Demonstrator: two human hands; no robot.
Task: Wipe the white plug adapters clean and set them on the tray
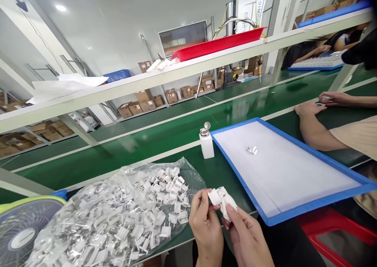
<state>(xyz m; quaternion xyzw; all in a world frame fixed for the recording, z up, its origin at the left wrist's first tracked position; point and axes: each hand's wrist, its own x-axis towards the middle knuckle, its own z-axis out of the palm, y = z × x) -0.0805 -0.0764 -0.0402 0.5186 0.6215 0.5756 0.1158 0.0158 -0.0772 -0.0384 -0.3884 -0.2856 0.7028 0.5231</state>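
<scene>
My left hand (205,224) is closed, pinching a small white plug adapter (215,196) between thumb and fingers above the table's front edge. Pressed against the adapter is a white, soft-looking cloth (229,205), gripped by the closed fingers of my right hand (246,232). Parts of both items are covered by my fingers. To the left, many white plug adapters (118,220) lie heaped on and in a clear plastic bag (188,172). One plug piece (252,150) rests on the white surface of a blue-rimmed tray (309,176) to the right.
A white pump bottle (207,146) with its metal lid raised stands beside the tray. At lower left is a fan (23,231). A shelf (176,71) carrying a red tray (218,44) crosses above the green bench. Another person's hands (309,108) work at the right.
</scene>
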